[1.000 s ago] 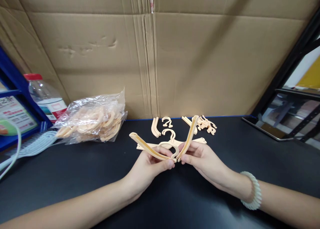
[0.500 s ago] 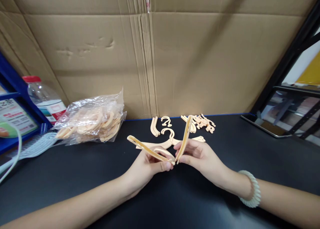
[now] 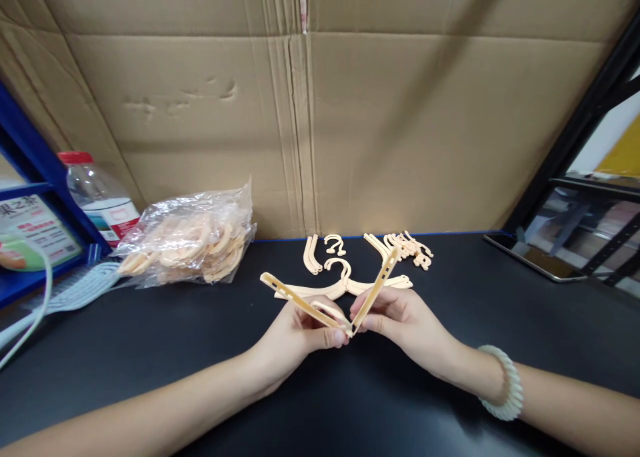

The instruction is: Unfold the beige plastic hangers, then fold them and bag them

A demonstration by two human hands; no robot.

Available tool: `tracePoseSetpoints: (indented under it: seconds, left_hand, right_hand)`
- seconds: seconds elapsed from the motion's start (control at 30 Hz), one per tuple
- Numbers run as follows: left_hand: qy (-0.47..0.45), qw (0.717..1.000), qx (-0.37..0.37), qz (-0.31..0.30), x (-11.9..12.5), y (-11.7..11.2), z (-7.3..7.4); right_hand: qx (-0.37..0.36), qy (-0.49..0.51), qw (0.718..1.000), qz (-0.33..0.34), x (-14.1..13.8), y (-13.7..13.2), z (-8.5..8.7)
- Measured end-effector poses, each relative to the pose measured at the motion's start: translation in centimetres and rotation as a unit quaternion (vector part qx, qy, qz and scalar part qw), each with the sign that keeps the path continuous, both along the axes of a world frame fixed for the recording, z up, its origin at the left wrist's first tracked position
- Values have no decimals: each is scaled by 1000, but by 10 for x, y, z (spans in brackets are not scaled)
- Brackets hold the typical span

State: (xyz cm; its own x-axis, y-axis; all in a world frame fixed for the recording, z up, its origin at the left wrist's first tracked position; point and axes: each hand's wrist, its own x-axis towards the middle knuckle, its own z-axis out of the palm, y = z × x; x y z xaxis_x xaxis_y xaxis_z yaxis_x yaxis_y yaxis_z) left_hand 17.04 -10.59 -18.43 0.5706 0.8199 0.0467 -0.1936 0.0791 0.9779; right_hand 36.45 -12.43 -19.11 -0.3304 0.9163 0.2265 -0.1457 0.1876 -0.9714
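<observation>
**In My Grip: A V Over the Dark Surface**

From the head camera, I hold two pale, slotted strips on the near side of the hanger, which lies spread on the surface. My left hand has thumb and fingers clamped on the left strip, its far end slanting toward the hanger's left arm; a curved piece sits in the same grip. My right hand, a pale coiled band at its wrist, has its fingers pinched on the right strip, which rises more steeply across the hanger's right arm. The strips' near ends come close together between my fingertips, in front of the hanger's middle; whether they are joined, I cannot tell.

Beyond the hanger lie curved arms, loose hooks, a bundle of strips and a jumbled pile of small pieces. Left of the hanger slumps a clear plastic bag packed with pale parts; farther left are a pale-blue brush, a red-capped bottle and a blue rack. Well right of the hanger stands a black frame. Cardboard rises behind the hanger.
</observation>
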Motion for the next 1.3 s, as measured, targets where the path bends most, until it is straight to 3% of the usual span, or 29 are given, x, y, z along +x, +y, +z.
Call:
tracePoseSetpoints:
  seconds: [0.2, 0.53, 0.87, 1.03, 1.1, 1.3]
  left_hand:
    - [-12, 1000, -5, 3, 0, 0, -4]
    - [-58, 998, -10, 39, 3, -3, -8]
    - [-1, 996, -49, 76, 0, -4, 2]
    - [22, 997, -8, 80, -24, 23, 19]
    - [70, 995, 51, 58, -38, 40, 24]
    - [173, 976, 131, 18, -72, 77, 37]
  right_hand:
    - [22, 13, 999, 28, -2, -1, 0]
    - [59, -48, 997, -22, -6, -14, 2]
    - [7, 14, 998, -56, 0, 4, -5]
    - [-31, -8, 998, -54, 34, 23, 9]
    - [-22, -43, 998, -44, 50, 32, 16]
    - [15, -175, 984, -41, 79, 45, 28]
